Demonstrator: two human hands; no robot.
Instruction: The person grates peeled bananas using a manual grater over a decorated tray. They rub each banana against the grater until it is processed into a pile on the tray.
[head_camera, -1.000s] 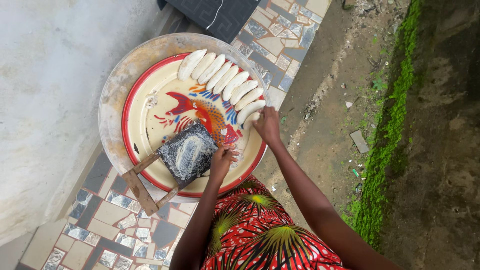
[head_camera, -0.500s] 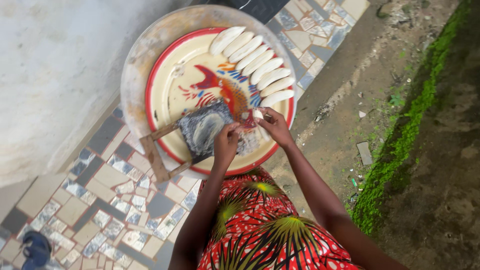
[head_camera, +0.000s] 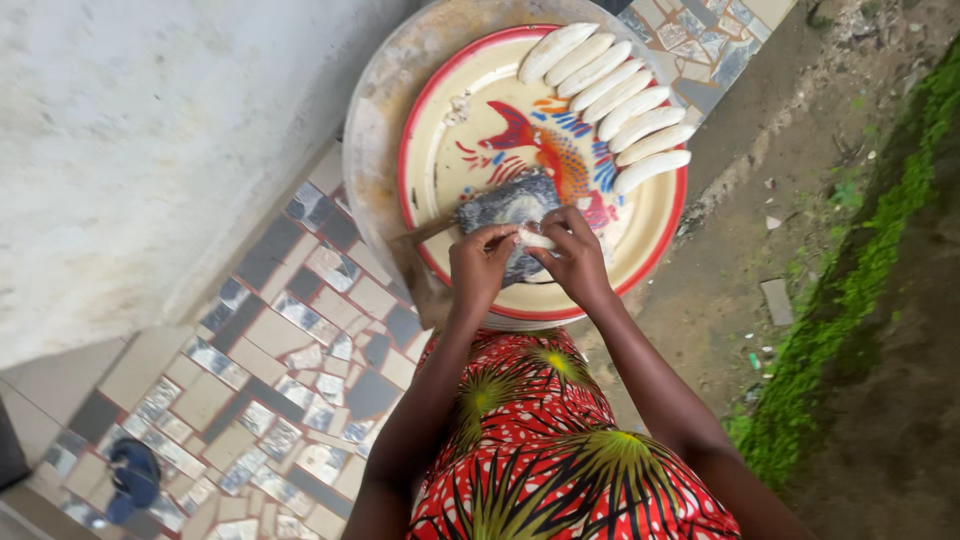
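Plantain (head_camera: 533, 238) was pinched between left hand (head_camera: 480, 268) and right hand (head_camera: 575, 258), both closed on it, over grater (head_camera: 510, 205) in tray (head_camera: 655, 250). Short strokes advised; fingertips best kept clear. Peeled row (head_camera: 605, 95) was left untouched.

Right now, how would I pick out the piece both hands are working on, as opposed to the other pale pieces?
Find the round cream tray with the red rim and painted bird. At its near edge lies a dark grey grater. The pale piece pinched between the left hand and right hand sits on it, unlike the row of peeled plantains along the far rim.
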